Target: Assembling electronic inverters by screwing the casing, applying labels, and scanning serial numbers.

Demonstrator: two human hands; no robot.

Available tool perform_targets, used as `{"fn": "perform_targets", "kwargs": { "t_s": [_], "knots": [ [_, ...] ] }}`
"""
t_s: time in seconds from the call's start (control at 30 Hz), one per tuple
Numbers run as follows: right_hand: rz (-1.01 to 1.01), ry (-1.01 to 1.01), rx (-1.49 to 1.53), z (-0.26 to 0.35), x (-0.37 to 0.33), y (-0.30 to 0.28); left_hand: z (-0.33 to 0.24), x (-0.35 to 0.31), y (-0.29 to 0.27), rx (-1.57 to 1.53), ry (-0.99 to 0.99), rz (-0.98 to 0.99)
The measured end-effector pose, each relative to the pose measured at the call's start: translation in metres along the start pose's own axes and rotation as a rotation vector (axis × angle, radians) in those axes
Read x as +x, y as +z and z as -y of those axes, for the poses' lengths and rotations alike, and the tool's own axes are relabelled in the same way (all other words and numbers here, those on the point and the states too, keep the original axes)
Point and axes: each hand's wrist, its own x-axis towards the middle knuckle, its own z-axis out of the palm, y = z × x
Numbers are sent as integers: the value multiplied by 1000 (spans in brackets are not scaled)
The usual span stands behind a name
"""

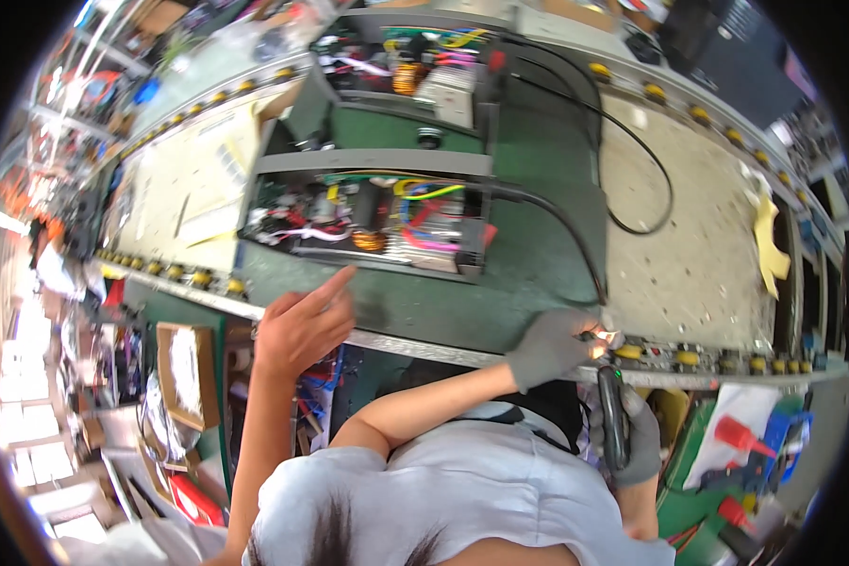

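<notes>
My left hand (549, 348), in a grey glove with bare fingertips, pinches the end of a thick black cable (575, 236) above the bench's front edge. Bright light falls on those fingertips. Just below, my gloved right hand (640, 439) is wrapped round a slim black handheld tool (613, 415) with a small green light; its exact kind is unclear. The cable runs from an open grey metal case (368, 222) holding coloured wires, a copper coil and a finned metal block. Behind it stands a second similar open case (406, 75).
From the left, another person's bare hand (307, 325) points toward the nearer case. Green matting (547, 274) covers the bench, edged by roller rails (689, 358). Papers (208, 189) lie at left, yellow material (769, 245) at right. Red-capped bottles (740, 436) stand lower right.
</notes>
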Motion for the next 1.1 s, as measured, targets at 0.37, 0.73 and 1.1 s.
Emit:
{"fn": "perform_targets", "kwargs": {
  "t_s": [0.37, 0.73, 1.1],
  "knots": [
    [57, -69, 110, -6, -1, 1, 5, -2, 8, 181, 18, -99],
    [279, -8, -115, -3, 7, -2, -5, -7, -12, 213, -163, -79],
    [415, -458, 335, -13, 50, -27, -3, -18, -4, -258, -186, -35]
  ]
}}
